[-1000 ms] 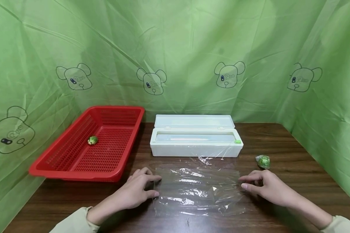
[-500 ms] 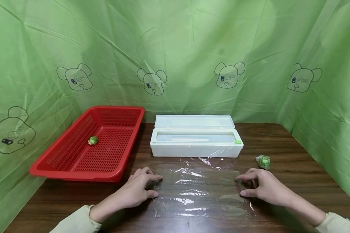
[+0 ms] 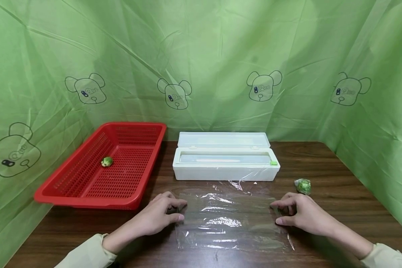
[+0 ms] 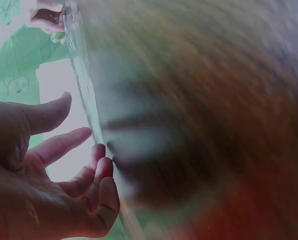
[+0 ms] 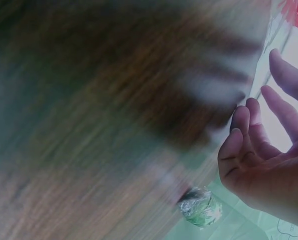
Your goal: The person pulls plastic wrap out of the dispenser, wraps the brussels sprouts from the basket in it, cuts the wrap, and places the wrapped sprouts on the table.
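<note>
A clear sheet of plastic wrap lies on the table in the head view, in front of a white wrap dispenser whose lid stands raised. My left hand rests at the sheet's left edge, thumb and forefinger apart. At the opposite edge is my right hand, its fingertips touching the film or the table. Both wrist views show a gap between thumb and fingers, the other fingers bent loosely. Beyond the right hand sits a small green vegetable wrapped in film, like a Brussels sprout.
A red plastic basket stands at the left, with one unwrapped small green sprout inside. Green cloth with printed bear heads encloses the back and sides of the brown wooden table.
My right hand has shifted slightly left onto the sheet's edge, and the film's right part looks flatter. My left thumb has moved a little up. Basket, dispenser and sprouts stay put.
</note>
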Tool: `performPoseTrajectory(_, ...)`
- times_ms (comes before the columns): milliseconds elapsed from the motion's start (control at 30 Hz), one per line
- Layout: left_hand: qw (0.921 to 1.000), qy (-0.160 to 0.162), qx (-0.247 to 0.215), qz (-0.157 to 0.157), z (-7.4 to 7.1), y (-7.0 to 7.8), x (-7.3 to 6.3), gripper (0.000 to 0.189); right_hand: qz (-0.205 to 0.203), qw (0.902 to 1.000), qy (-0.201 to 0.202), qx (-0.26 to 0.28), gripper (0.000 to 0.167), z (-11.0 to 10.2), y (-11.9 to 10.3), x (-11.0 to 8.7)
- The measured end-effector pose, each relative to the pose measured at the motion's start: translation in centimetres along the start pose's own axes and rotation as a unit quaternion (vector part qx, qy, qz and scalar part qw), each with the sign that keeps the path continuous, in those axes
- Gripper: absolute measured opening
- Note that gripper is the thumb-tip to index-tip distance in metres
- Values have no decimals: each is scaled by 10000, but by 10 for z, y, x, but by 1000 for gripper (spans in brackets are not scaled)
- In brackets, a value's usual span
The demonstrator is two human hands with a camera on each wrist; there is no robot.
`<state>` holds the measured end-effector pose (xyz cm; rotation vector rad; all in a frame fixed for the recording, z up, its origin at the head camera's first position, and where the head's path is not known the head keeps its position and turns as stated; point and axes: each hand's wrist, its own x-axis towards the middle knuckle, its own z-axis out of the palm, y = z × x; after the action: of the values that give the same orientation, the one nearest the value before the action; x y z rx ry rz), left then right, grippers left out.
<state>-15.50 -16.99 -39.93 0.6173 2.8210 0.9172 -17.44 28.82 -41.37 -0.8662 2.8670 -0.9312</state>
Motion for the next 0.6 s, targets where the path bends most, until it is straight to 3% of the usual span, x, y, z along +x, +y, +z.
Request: performPoseTrajectory(600,9994,107,319,-109,4,-1,2,54,63,10000,-13,-54,41,0,-2,1)
